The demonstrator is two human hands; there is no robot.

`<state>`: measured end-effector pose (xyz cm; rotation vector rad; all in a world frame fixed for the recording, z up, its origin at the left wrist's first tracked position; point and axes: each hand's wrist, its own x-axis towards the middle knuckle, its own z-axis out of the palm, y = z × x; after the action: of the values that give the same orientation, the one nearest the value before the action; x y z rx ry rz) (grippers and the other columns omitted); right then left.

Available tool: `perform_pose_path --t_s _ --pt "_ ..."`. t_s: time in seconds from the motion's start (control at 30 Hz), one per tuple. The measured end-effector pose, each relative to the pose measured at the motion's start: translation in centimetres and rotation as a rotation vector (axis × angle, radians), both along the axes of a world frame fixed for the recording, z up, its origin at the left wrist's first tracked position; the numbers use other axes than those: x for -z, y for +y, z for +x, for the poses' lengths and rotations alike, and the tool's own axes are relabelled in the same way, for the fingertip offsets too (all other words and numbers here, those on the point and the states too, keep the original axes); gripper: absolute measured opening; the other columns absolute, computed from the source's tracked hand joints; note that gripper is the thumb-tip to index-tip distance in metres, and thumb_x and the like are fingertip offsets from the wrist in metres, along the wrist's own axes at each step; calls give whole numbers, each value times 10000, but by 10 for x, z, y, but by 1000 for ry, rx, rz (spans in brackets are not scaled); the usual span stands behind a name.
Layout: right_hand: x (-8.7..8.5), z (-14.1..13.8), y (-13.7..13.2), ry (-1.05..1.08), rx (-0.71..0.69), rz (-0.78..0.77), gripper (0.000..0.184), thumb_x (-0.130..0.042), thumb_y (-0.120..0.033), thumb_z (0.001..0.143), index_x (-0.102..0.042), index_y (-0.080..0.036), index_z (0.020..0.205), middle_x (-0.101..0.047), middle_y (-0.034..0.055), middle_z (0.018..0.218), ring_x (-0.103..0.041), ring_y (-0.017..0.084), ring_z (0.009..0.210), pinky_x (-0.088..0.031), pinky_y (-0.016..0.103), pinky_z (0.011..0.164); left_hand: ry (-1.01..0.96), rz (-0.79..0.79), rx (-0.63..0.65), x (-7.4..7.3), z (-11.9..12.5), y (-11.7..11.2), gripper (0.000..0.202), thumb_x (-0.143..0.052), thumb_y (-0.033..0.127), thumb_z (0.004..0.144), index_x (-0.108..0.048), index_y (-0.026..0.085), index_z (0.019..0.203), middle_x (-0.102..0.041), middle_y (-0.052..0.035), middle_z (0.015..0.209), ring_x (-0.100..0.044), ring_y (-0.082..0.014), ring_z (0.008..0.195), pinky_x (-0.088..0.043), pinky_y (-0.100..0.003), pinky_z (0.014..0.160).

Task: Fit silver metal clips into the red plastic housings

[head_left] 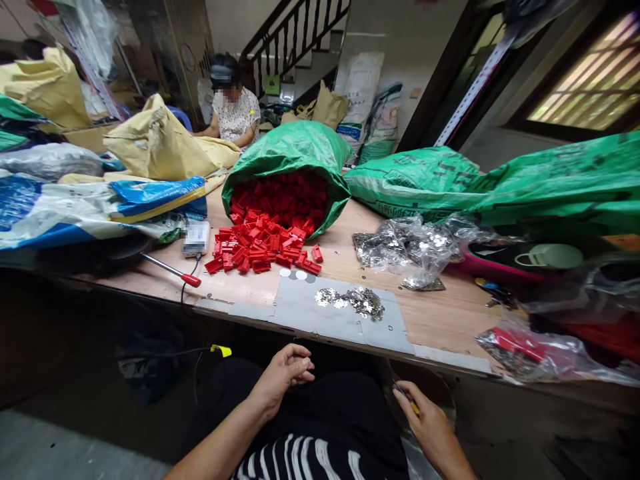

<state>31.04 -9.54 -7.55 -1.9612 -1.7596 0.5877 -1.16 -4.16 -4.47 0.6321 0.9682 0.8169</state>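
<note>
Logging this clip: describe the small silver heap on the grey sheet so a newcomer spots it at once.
On the long wooden table, a green sack spills red plastic blocks. Nearer the table's edge lies a flat grey sheet. On it sits the small heap of silver bits, loose and unbagged, unlike the silver pieces in the clear bag beside it.

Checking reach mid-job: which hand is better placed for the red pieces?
Left hand, probably: it lies nearer the red pieces, while the right hand holds a small yellow item.
</note>
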Motion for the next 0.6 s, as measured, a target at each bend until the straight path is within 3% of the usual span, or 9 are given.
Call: perform_pose_path --t_s 0.13,0.3,0.4,0.6 --pt "-9 -14 7 60 -75 33 298 -435 -496 873 -596 -262 965 -724 77 933 -702 225 799 -542 282 700 10 5 -15 -2 0 2 404 -745 400 681 -578 149 949 -652 -60 873 -649 -141 703 -436 -261 707" --pt "-10 -20 16 56 -126 77 307 -471 -494 874 -615 -270 1026 -725 61 981 -701 222 858 -549 266 757 7 -97 10 10 5 -7 383 -738 391 670 -573 158 925 -655 -40 847 -642 -128 670 -436 -253 678" --pt "-22 -29 22 47 -181 141 302 -474 -486 881 -621 -267 1028 -728 43 972 -698 206 878 -542 247 775 14 -138 13 16 6 -10 368 -732 372 666 -570 158 917 -657 -33 829 -640 -122 653 -431 -242 658" --pt "-63 -60 53 -81 -213 244 278 -514 -473 867 -610 -255 1010 -621 -38 584 -594 146 486 -479 228 512 27 -147 -31 25 -1 -8 333 -722 342 679 -562 157 905 -667 -36 826 -646 -118 648 -429 -229 636"
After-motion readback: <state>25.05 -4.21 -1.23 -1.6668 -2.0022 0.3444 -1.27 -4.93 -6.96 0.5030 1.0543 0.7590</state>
